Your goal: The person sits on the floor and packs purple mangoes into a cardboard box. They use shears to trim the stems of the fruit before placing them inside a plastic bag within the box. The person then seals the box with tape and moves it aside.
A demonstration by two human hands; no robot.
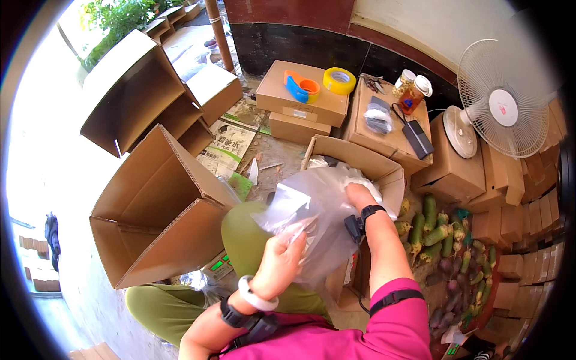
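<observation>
My left hand [284,252] grips the edge of a translucent plastic bag [330,225], which spreads over my lap between both arms. My right hand [360,195] reaches over the bag into an open cardboard box [399,180] holding plastic-wrapped items; its fingers are partly hidden, and white plastic lies around them. Whether those fingers hold anything I cannot tell. To the left a large open cardboard box [157,225] lies tilted, its inside bare. A scale with a lit green display [217,265] shows beneath it, beside my knee.
Closed cartons behind carry a tape dispenser [301,87], a yellow tape roll [339,81], jars [411,94] and a black power bank [417,138]. A fan [501,105] stands at right. Green radishes or similar vegetables [429,229] lie on the floor near stacked cartons.
</observation>
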